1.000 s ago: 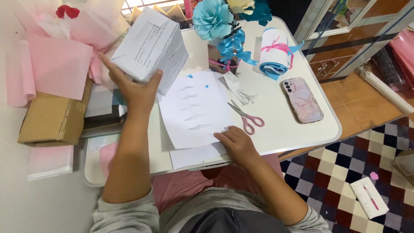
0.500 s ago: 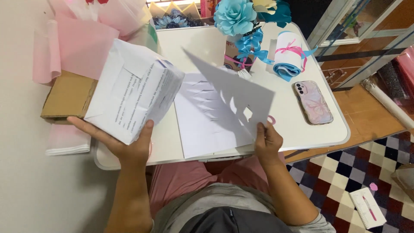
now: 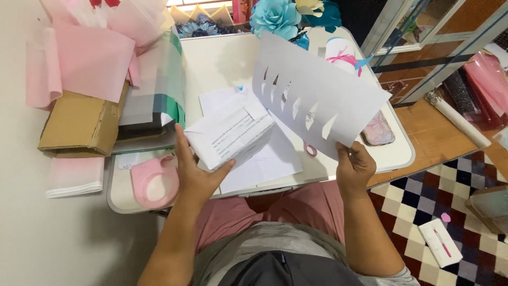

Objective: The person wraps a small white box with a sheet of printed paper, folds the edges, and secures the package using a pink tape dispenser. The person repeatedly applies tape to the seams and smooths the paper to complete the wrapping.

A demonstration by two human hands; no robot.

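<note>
Paper ream in white wrapping [image 3: 231, 136] sits gripped in the left hand [image 3: 194, 172] above the white table [image 3: 222, 58], while further right the right hand [image 3: 355, 165] pinches the lower edge of a white sheet with leaf-shaped cutouts [image 3: 317, 95], raised over the table's phone [image 3: 378, 130].

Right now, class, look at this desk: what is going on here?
A person seated at a small white table lifts a white paper sheet with leaf-shaped cut-outs in the right hand. The left hand holds a folded stack of printed white paper. More white sheets lie on the table, pink-handled scissors partly hidden beneath the raised sheet.
</note>
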